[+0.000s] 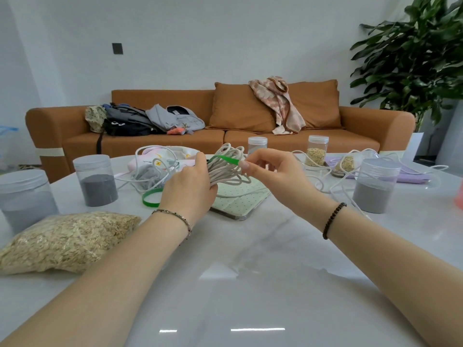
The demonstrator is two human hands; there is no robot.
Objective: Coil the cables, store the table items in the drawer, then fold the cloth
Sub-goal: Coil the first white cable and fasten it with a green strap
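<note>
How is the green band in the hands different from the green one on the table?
The held green band is stretched straight over the coiled cable; the table green band lies slack in a round loop. The right hand pinches the held green band; no hand holds the table green band. Both are bright green.

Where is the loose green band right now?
In the head view, the loose green band lies on the table left of centre, between the dark-powder jar and the left hand.
</note>
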